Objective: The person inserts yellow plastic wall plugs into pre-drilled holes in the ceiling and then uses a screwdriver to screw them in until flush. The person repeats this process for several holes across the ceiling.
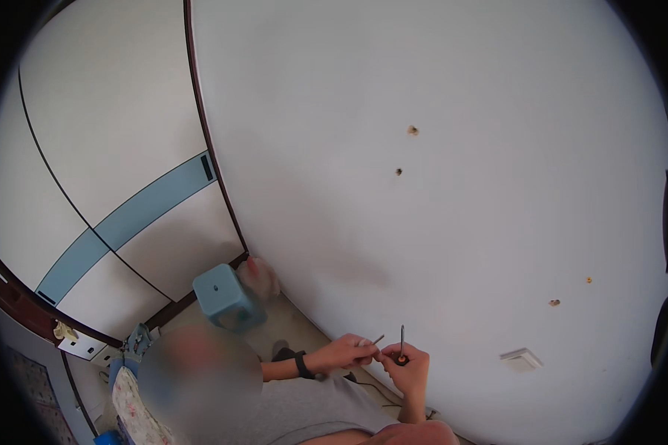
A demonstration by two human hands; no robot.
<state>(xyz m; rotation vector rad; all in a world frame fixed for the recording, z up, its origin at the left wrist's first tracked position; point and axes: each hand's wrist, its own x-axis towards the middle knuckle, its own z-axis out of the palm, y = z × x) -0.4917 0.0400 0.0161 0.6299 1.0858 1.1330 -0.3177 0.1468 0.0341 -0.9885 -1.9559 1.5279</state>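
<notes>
One screwdriver (402, 343), one stool (219, 289), four wall holes (413, 130)

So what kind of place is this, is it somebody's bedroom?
Probably a room in a home, maybe a bedroom, though no bed shows clearly. You can see what looks like a big white wardrobe, a blue stool and a flowery cloth.

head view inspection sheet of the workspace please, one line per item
Surface: white wall with several small holes, some chipped.
Job's things: thin rod; screwdriver-like tool, shaft pointing up.
Clutter: light-blue stool, pale bag beside it.
Hands: left hand pinches the rod; right hand holds the tool.
Cables: dark cable below the hands, partly hidden.
Surroundings: white cabinet with blue band; square white wall fitting.
</notes>
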